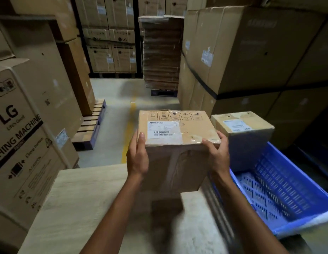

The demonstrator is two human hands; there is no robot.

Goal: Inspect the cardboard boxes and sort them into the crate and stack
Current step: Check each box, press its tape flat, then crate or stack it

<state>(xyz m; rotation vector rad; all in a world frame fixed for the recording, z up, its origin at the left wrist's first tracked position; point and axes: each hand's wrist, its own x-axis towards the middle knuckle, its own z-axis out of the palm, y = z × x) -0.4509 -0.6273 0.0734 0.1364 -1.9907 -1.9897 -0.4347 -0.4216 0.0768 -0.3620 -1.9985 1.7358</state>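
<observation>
Cardboard box (177, 153) is clamped btwn both hands. Left hand (137, 156) is pressed flat on its left face, thumb up at the top edge. Right hand (217, 153) is curled over the near right top corner. Box is held label-up above the wooden table (77, 198), long axis left-right. Blue crate (280, 184) lies right of & below it, so right hand is nearer. Smaller box (242, 125) is seen at crate's far end.

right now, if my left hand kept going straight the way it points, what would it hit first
Nothing close: the left hand lies along the held box, and ahead is open floor. Probably the flattened cardboard stack far beyond, though depth is unclear.
</observation>
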